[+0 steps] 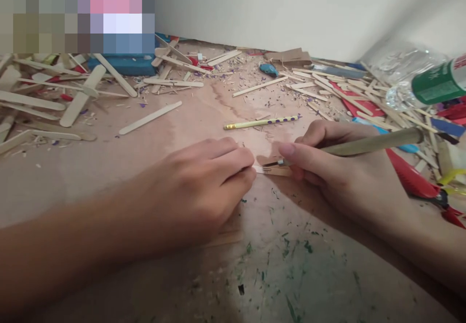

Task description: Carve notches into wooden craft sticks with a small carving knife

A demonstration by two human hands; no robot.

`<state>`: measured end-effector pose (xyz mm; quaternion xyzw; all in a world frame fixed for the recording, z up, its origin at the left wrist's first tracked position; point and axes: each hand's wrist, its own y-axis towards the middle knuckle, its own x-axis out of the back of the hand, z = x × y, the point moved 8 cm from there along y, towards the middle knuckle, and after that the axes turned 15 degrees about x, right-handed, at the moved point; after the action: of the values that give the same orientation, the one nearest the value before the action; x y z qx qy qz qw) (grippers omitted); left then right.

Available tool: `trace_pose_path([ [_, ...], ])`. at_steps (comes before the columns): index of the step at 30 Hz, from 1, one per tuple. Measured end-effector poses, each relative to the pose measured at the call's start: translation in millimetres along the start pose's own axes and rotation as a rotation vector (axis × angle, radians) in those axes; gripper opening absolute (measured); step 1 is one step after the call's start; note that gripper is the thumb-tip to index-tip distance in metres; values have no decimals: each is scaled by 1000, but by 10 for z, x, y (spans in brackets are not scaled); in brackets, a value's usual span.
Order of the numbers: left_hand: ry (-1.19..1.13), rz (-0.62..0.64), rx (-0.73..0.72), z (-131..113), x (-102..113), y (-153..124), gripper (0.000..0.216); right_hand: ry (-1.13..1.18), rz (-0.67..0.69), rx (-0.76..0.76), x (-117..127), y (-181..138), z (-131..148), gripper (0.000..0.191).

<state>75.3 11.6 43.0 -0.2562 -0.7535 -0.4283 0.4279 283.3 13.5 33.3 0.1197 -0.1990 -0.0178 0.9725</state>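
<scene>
My left hand is closed, its fingertips pinching the left end of a small wooden craft stick just above the table. Between thumb and fingers, my right hand grips a carving knife with a long olive-green handle. Its thin dark blade points left and lies against the stick, close to my left fingertips. My right fingers hide the stick's right end. A pale yellow pencil with dark spots lies just beyond both hands.
Craft sticks and shavings are heaped at the left and back. More sticks lie at the right, near a clear plastic bottle with a green label. A red-handled tool rests beside my right wrist. A white wall stands behind.
</scene>
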Motion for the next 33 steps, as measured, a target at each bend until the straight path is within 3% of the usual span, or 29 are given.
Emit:
trace_pose_path([
  [8, -12, -5, 7, -24, 26, -4, 42, -5, 22, 24, 17, -12, -3, 49],
  [11, -24, -1, 35, 8, 20, -8, 45, 4, 18, 22, 10, -5, -6, 51],
  [17, 6, -59, -59, -38, 45, -37, 34, -38, 37, 51, -13, 24, 36, 45],
  [28, 86, -18, -57, -59, 15, -5, 36, -27, 121, 116, -13, 62, 54, 41],
  [33, 83, -20, -96, -77, 12, -23, 25, -14, 132, 131, 1, 73, 21, 44],
])
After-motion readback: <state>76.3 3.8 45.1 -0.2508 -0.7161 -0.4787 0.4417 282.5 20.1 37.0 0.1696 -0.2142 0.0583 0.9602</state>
